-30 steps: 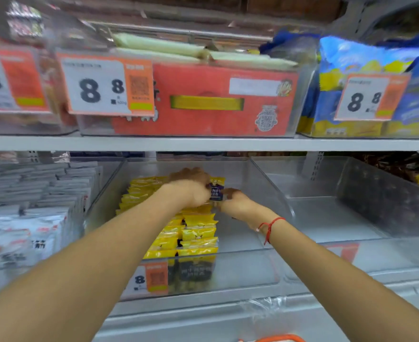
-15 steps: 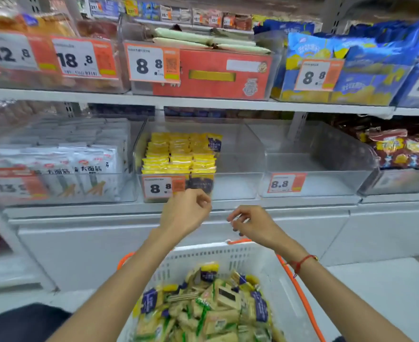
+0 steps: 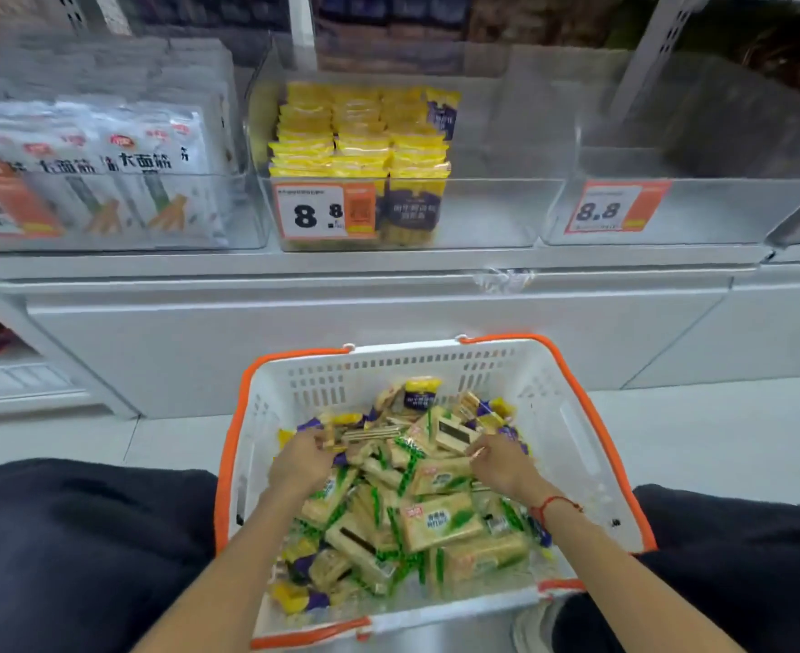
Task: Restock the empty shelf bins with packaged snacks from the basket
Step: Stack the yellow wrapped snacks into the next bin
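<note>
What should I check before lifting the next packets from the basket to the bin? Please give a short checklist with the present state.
1. Both hands are in the basket: ok, the left hand and the right hand are on the packets.
2. Firm grip on packets: cannot tell, the fingers are partly hidden among the wrappers.
3. Yellow-and-purple packets left in the basket: ok, several show between the green packets.
4. Room in the middle bin: ok, its right part is bare.
5. The rows of yellow packets stand neatly: ok.
6. The right bin is filled: not ok, no packets show in it.
</note>
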